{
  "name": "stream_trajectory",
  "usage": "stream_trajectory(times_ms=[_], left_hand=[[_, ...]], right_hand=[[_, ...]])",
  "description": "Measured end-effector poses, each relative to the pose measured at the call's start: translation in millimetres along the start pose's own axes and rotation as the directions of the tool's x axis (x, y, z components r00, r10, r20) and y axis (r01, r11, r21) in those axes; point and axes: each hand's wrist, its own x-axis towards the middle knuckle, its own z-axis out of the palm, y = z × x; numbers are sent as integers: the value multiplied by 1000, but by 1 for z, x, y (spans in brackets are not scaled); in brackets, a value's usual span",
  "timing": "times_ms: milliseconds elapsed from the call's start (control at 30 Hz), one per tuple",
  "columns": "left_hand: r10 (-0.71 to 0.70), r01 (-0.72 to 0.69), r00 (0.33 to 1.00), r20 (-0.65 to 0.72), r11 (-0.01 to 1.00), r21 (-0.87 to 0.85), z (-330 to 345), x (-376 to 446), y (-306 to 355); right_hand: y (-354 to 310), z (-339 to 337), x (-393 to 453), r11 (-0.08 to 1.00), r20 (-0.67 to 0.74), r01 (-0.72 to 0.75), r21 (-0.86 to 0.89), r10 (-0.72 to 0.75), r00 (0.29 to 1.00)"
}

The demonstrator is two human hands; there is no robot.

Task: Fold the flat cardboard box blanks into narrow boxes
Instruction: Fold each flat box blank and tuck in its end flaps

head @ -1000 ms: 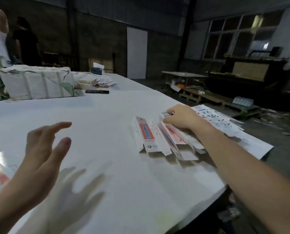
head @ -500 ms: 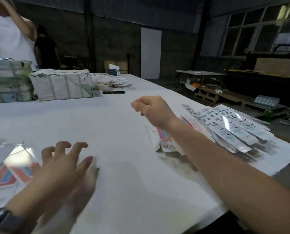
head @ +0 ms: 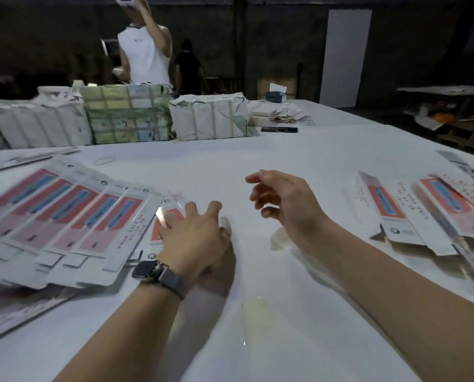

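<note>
Head view: flat blanks fanned in an overlapping row on the left of the white table, red and blue printed panels facing up. Left hand down on the nearest blank at the right end of that fan, fingertips spread and pressing its edge; no pinch plainly visible, thumb hidden beneath the palm. Dark watch on that wrist. Right hand hovering above bare table just right of it, fingers loosely curled and parted, holding nothing. Folded boxes heaped at the right edge, well apart from both hands.

Judged step: fetching a fresh blank from the fan, with folding of this one not yet begun. Next move likely calls for sliding or peeling the single top sheet free without dragging its neighbours, then bringing it to the open middle for both hands to crease along the score lines.

Further out: wrapped bundles lined along the far side, a black phone beside them, loose paper scraps near it, a rubber band on the table, and a person in a white sleeveless top standing behind the bundles.
</note>
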Motion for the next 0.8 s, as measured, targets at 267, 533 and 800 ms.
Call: stream_trajectory(times_ms=[267, 533, 800], left_hand=[[75, -76, 996, -40, 997, -30, -4, -5, 5], [176, -228, 941, -290, 961, -157, -17, -10, 1], [81, -463, 881, -466, 351, -814, -40, -21, 20]], right_hand=[[0, -3, -4, 1000, -34, -9, -6, 8, 999], [-1, -4, -4, 1000, -22, 4, 4, -4, 1000], [-7, -7, -8, 986, -38, 156, -58, -159, 987]])
